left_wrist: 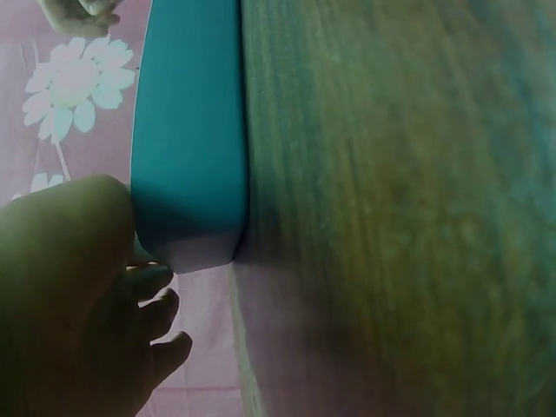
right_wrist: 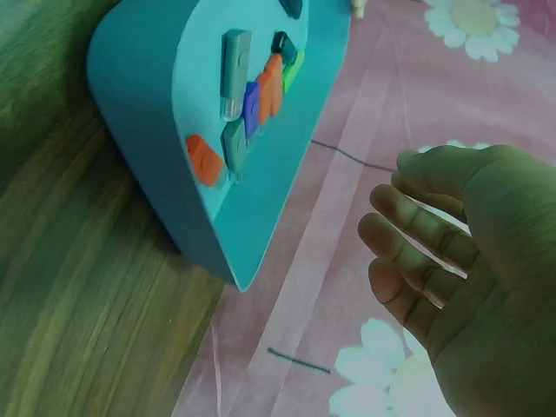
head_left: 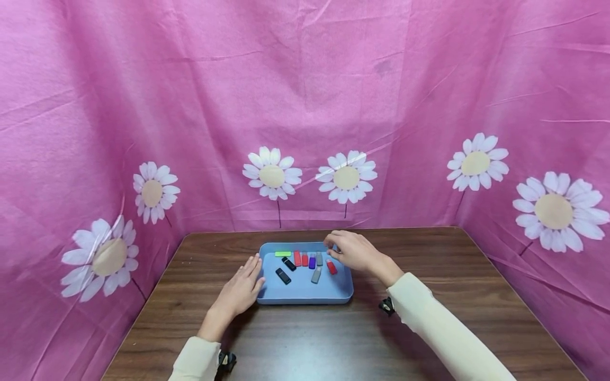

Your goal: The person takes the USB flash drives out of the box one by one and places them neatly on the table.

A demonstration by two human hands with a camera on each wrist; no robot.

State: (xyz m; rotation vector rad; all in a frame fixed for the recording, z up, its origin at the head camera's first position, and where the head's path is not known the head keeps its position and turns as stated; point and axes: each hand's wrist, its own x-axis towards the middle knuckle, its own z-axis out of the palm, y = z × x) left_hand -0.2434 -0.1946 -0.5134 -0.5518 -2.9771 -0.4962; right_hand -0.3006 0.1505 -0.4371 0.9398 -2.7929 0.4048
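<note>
A blue tray (head_left: 305, 300) holds several small capped sticks that look like USB flash drives. Along its back lie a green one (head_left: 283, 254), two red ones side by side (head_left: 297, 258), a purple one (head_left: 312, 262) and a grey one (head_left: 319, 259). Nearer the front are two black ones (head_left: 283, 275), a second grey one (head_left: 316, 275) and, at the right, another red one (head_left: 331, 266). My left hand (head_left: 242, 284) rests against the tray's left side, fingers extended. Over the back right corner hovers my right hand (head_left: 353, 250), fingers loosely bent and nothing in them.
The tray stands on a brown wooden table (head_left: 305, 344), towards its far edge. A pink cloth (head_left: 305, 106) with white daisies hangs behind the table and on both sides. Each wrist carries a small black device (head_left: 387, 306).
</note>
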